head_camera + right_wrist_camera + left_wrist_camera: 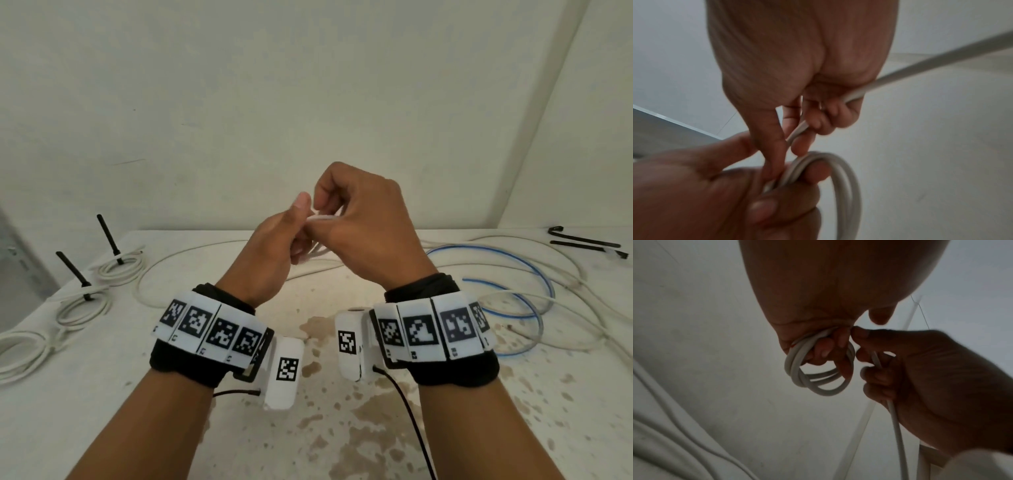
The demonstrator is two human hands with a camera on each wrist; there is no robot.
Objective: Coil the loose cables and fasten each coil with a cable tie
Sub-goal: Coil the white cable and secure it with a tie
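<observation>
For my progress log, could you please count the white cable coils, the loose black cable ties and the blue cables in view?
White round cable coils set down at the left: 3
Small white cable coil held in the left hand: 1
Loose black plastic cable ties: 2
Blue cable: 1
Total: 7

Both hands [329, 226] around white cable [320, 219]

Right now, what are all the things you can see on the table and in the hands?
White cable being coiled: one, white, loops held in the left hand, tail through the right.
Tied coils: at least two, white, table's left side, black ties upright.
Untied coil: one, white, left edge.
Loose cables: several, white and blue, right side.
Spare cable ties: about two, black, far right.
Table: one, white, stained.
Left hand: grips coil.
Right hand: grips cable.
</observation>
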